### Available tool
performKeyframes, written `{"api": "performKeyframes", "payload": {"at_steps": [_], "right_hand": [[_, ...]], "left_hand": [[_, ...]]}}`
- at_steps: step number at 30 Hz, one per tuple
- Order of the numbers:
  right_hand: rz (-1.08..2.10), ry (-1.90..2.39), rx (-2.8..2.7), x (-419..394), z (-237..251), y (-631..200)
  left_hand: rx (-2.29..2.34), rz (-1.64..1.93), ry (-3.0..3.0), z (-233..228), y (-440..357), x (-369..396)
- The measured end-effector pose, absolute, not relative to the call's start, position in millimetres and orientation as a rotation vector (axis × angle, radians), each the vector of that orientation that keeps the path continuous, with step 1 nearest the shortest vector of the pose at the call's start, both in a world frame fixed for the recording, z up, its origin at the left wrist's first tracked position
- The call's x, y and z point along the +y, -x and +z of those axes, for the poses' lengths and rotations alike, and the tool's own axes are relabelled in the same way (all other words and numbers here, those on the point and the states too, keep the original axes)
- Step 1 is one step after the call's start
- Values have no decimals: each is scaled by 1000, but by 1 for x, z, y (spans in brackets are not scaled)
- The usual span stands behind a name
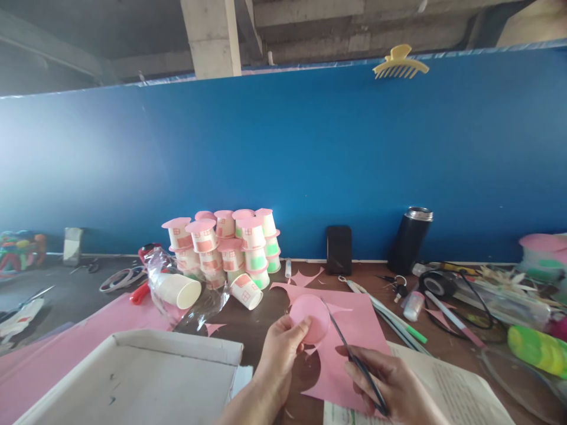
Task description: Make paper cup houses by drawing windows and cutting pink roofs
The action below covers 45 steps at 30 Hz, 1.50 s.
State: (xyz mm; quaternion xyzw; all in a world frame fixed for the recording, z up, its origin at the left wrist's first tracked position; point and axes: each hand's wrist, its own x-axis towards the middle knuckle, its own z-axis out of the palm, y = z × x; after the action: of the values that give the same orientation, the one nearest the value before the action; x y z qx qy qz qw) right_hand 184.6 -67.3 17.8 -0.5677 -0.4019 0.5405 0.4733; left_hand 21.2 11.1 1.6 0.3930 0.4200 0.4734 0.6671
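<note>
My left hand (283, 342) pinches a pink paper circle (309, 316) by its lower left edge, thumb on top. In my right hand (390, 378) is a pair of scissors (341, 336), with dark handles partly hidden by the fingers. The blades point up and left, their tips at the circle's right edge. Beneath both hands lies a larger sheet of pink paper (354, 313) with rounded pieces cut out of its left side. Whether the blades are apart is hard to make out.
Stacked paper cups (254, 236) with pink paper tops and drawn windows stand against the blue partition (310, 147). One decorated cup (247, 291) lies tipped. A white box (177, 339) sits at front left. A phone (339, 250), black bottle (408, 242) and pens (394, 319) are at right.
</note>
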Motion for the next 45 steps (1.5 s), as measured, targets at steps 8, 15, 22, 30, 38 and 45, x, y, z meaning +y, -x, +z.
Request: {"api": "performKeyframes", "payload": {"at_steps": [8,15,22,30,38,45], "right_hand": [[1324,1359,-962,-66,13,-184],[1344,1386,-974,-64,6,-187],[1331,1382,-948,-66,11,-184],[1308,1409,-970,-65,15,-185],[1119,1424,-964,-63,13,-189],[997,1404,-900,-63,11,-192]], "left_hand": [[957,1074,-886,3,-21,13],[965,1086,-902,3,-20,14],[937,1085,-908,0,-19,15],[942,1090,-872,0,-18,16],[892,1100,-814,1,-16,16],[866,1084,-836,-2,-17,18]]}}
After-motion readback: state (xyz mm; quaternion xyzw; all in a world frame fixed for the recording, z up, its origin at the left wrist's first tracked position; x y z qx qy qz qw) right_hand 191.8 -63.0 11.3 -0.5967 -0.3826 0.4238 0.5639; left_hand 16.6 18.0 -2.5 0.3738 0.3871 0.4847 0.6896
